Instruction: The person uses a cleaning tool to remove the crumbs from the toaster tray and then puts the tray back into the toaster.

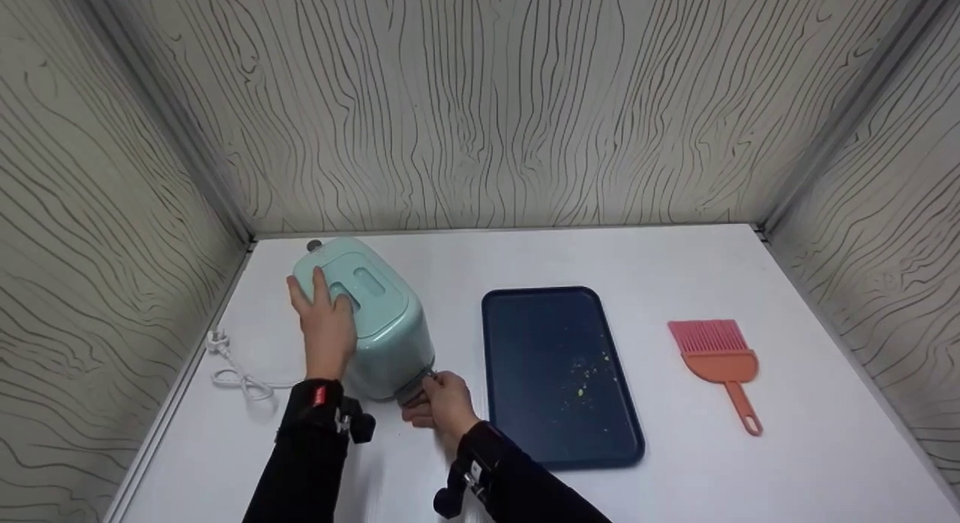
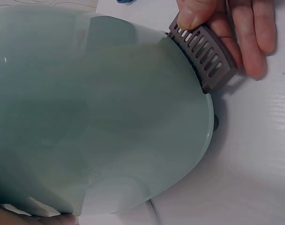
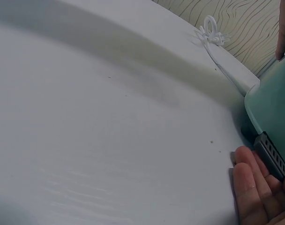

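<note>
A mint-green appliance (image 1: 390, 358) with a rounded body and two oblong recesses in its top stands at the left of the white table. My left hand (image 1: 328, 332) rests on its top, fingers spread toward the far left edge, the thumb at a recess. Low on the appliance's near right side, my right hand (image 1: 448, 407) pinches a dark grey slotted tray (image 2: 203, 55) between thumb and fingers. The tray sticks out from the base, its inner edge still against the green body. In the right wrist view, the fingers (image 3: 248, 183) curve beneath the tray.
A navy tray (image 1: 525, 343) with yellowish crumbs (image 1: 581, 388) lies right of the appliance. Farther right are a pink-bristled brush (image 1: 709, 337) and an orange dustpan (image 1: 724, 367). A white power cord (image 1: 244, 380) lies coiled at the left. Wood-patterned panels (image 1: 487, 110) enclose the table.
</note>
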A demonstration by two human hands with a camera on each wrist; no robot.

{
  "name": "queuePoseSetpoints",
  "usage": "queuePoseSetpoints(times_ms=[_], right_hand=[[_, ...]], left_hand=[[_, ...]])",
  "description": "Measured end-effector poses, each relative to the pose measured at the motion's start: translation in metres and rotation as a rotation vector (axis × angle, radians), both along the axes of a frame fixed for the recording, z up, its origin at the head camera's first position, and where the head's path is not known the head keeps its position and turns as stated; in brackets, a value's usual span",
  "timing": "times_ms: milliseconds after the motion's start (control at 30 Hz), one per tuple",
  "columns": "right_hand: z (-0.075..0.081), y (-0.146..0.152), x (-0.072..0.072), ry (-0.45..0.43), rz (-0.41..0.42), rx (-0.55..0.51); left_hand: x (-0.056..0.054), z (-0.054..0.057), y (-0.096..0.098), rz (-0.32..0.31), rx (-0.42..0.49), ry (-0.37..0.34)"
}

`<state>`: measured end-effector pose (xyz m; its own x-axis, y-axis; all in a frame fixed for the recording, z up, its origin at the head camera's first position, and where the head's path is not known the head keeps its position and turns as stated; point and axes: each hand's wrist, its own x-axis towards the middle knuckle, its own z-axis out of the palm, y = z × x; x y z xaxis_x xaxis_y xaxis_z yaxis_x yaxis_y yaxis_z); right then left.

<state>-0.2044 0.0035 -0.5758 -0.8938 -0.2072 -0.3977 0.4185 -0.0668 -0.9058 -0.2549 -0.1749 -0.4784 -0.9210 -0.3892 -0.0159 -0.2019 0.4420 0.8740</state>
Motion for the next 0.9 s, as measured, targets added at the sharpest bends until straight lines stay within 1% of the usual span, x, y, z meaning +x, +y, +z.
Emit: queuePoseSetpoints(times_ms=[200,500,767,900], right_hand=[[0.0038,-0.0001,-0.002,0.01,0.002,0.022],[0.0018,-0.0009,-0.0017,0.007,0.006,0.032],[0.0019,0.0003,-0.0022,0.003,0.02,0.002],[0.0012,0.0009,-0.0025,0.01,0.032,0.007]], left_hand=[[-0.0023,0.0011,0.0022,-0.008,-0.013,-0.006],[-0.0018,-0.0018,0.0008,-0.005,-0.012,-0.018],[-0.0003,-0.0021,0.0004,-0.001,-0.012,0.001],[-0.0001,-0.0013,0.0001,-0.004,-0.009,-0.009]])
